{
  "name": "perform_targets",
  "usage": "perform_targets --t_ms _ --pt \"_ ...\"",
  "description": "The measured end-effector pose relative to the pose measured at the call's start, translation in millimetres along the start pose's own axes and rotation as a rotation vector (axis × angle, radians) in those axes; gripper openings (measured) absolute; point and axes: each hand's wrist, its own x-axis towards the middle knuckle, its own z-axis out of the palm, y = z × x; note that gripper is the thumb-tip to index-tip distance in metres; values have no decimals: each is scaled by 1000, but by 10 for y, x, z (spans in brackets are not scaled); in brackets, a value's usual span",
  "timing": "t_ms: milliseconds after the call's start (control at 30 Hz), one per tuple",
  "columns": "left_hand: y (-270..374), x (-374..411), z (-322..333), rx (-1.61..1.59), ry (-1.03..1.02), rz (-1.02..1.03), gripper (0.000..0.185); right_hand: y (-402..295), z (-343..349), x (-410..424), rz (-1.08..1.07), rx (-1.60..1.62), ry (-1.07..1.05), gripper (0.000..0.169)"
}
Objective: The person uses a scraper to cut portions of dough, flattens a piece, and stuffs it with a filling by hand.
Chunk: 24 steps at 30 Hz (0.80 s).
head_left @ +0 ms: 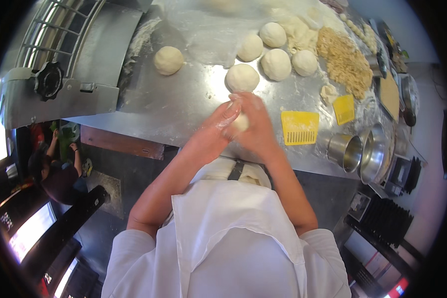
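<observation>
My left hand (219,121) and my right hand (259,124) meet near the front edge of the steel worktable (164,111). Cupped between them is a small piece of pale dough (241,123), mostly covered by the fingers. The right hand is blurred. Just beyond my fingertips rests a round dough ball (242,77). Several more balls sit behind it to the right, among them a smooth dough ball (276,65). A single dough ball (168,60) lies apart on the left. To the right of my hands is a yellow plastic dough scraper (300,127).
A steel dough-rolling machine (93,56) takes up the left side. At right lie a crumbly tan dough mass (344,63), a second yellow scraper (344,109), a steel container (344,151) and a steel bowl (376,152). Another person (61,178) is at far left, beyond the table.
</observation>
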Motion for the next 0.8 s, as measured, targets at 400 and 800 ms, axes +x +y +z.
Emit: perform_targets --t_ms 400,800 --pt "69 -97 -663 696 161 -17 43 655 -4 -612 415 -427 462 67" --pt "30 -70 -904 623 161 -5 40 1143 116 -347 462 70 483 63"
